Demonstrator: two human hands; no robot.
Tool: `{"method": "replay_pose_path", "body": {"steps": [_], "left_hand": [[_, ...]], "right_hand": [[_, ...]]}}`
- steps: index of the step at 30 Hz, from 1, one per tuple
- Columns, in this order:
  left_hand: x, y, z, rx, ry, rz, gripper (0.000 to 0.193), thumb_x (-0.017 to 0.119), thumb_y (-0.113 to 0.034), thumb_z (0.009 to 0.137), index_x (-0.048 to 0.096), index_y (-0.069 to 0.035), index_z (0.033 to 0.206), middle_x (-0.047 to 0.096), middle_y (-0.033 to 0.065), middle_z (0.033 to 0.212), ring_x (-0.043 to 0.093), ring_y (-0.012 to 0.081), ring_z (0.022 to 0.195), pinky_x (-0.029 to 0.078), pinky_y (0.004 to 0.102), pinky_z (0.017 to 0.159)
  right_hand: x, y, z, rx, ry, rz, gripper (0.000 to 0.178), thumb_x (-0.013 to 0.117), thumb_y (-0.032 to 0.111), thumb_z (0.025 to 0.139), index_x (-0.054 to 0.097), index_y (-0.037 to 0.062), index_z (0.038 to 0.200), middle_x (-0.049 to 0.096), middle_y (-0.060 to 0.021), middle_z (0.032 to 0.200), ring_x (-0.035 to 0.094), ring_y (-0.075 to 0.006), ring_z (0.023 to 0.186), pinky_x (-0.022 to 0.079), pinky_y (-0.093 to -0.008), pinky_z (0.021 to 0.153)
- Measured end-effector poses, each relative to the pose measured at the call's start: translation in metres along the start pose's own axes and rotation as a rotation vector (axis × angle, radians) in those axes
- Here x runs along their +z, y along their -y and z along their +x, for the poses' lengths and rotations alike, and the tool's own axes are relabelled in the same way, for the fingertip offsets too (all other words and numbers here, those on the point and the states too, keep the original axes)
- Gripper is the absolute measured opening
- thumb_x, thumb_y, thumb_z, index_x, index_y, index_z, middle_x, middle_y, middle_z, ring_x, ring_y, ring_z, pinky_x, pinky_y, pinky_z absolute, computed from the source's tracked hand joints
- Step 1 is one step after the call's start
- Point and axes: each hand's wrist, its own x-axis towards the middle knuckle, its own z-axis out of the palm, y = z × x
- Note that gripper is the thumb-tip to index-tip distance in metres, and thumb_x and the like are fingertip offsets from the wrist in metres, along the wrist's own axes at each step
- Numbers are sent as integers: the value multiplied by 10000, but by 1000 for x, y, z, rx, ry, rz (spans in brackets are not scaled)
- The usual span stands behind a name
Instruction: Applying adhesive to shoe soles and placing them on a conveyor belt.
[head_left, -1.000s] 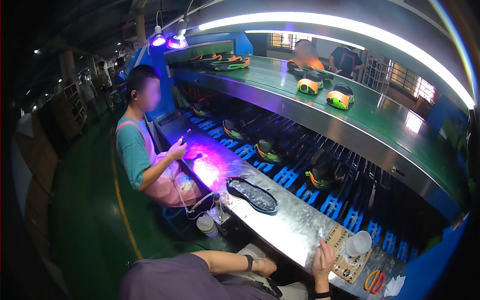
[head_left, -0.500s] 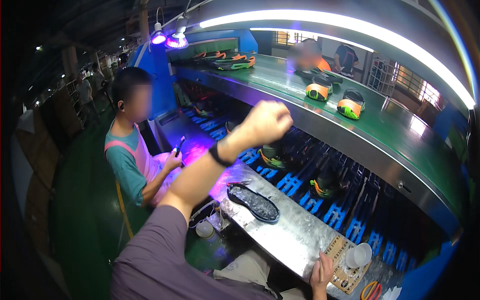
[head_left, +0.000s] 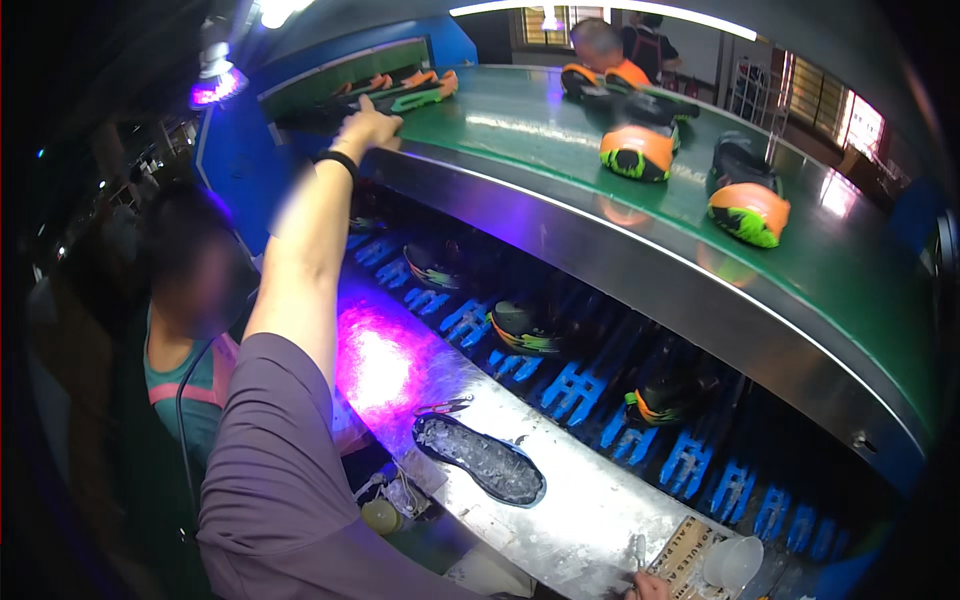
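Since half a second ago, the left hand [head_left: 374, 130] has swung forward and leftward, to the belt. Close in, the right hand [head_left: 650, 588] has its grip closed round a slim brush [head_left: 640, 550], near a translucent cup [head_left: 736, 562] on cardboard [head_left: 685, 545]. Beyond, a black shoe sole [head_left: 478, 458], whitish inside, lies on the metal desk [head_left: 570, 535]. Farther off, the left hand is just beside an orange-and-black shoe [head_left: 425, 94] on the green conveyor belt [head_left: 510, 125]; whether its grip holds anything, I can't tell.

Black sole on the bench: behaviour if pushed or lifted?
The sole probably flexes, being long and shallow. Lying flat on the bench, it seems unlikely to roll. Streaky and whitish inside, it may be slick or tacky.
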Motion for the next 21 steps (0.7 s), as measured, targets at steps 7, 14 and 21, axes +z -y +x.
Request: {"method": "replay_pose_path", "body": {"steps": [7, 14, 21], "left_hand": [[5, 19, 39, 427, 147, 494, 840, 662, -482, 848, 444, 58, 1453, 601, 301, 1357, 579, 427, 1280, 453, 430, 1084], [4, 23, -9, 20, -282, -317, 499, 713, -473, 834, 723, -21, 1046, 694, 278, 1156, 633, 422, 1181, 499, 457, 1012], [-20, 5, -142, 148, -694, -780, 251, 713, -237, 802, 585, -24, 763, 645, 239, 793, 639, 395, 739, 494, 529, 706]], "right_hand": [[5, -6, -2, 34, 58, -86, 338, 637, 61, 919, 670, 1, 1250, 636, -251, 1168, 607, -441, 1078, 477, -516, 961], [6, 2, -1, -12, 36, -126, 340, 626, 45, 931, 650, -20, 1264, 632, -264, 1182, 606, -446, 1070, 489, -509, 948], [6, 6, 5, -286, -18, -155, 307, 589, 16, 965, 611, -109, 1245, 646, -294, 1165, 611, -465, 1075, 496, -511, 948]]}}
